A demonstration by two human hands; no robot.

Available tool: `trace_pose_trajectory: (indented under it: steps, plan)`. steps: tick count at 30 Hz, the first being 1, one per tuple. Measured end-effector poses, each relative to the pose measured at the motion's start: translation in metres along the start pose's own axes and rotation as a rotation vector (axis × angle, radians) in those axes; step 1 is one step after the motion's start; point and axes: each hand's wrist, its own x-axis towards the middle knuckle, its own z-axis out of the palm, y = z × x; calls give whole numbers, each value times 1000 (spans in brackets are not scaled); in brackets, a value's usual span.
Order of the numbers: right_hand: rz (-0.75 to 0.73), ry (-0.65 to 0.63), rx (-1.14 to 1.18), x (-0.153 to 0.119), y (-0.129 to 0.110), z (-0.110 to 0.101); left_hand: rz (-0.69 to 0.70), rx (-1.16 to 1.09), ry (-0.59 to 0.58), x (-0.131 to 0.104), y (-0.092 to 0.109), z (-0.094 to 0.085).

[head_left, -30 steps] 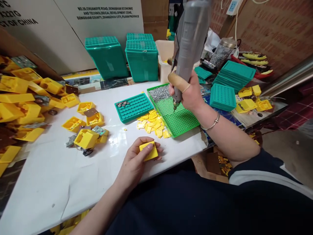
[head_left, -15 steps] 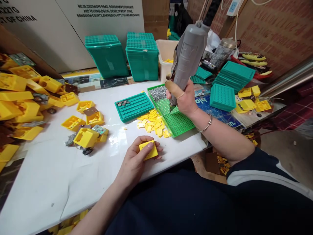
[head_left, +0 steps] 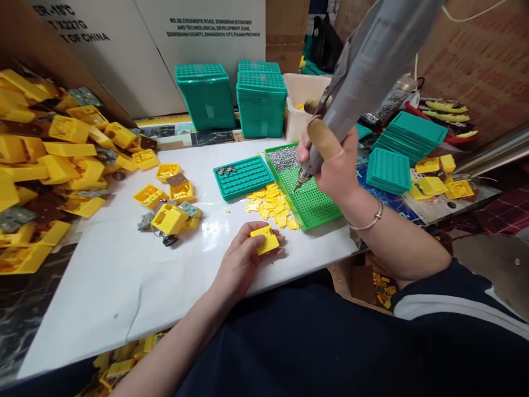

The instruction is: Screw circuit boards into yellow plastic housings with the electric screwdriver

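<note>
My left hand grips a small yellow plastic case above the front of the table, thumb on its top face. My right hand is wrapped round a grey electric screwdriver, its bit slanting down to the left. The bit's tip is over the bright green perforated tray; whether it touches the tray I cannot tell. Many small silver screws lie at the tray's far end. Flat yellow plastic pieces are heaped along the tray's left side.
A teal dimpled tray with several small dark round parts lies behind the yellow pieces. Yellow housings with wires stand at left, beside a large pile. Teal tray stacks and a white bin line the back.
The view has shifted, so the table appears further right. The screwdriver leans more to the right and its body looks closer. My left thumb has moved lower on the yellow case, which stays held.
</note>
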Motion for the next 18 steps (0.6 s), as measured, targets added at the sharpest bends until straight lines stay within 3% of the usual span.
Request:
trace_pose_trajectory:
  steps: [4, 7, 11, 18]
  plan:
    - [69, -151, 258, -30, -23, 28, 5, -6, 13, -1, 0, 1]
    - [173, -235, 267, -51, -24, 41, 14, -14, 2, -1, -1, 1]
    - [241, -241, 231, -59, -18, 46, 27, -23, -24, 0, -2, -1]
    - [235, -232, 151, -57, -12, 44, 19, -34, -24, 0, -3, -2]
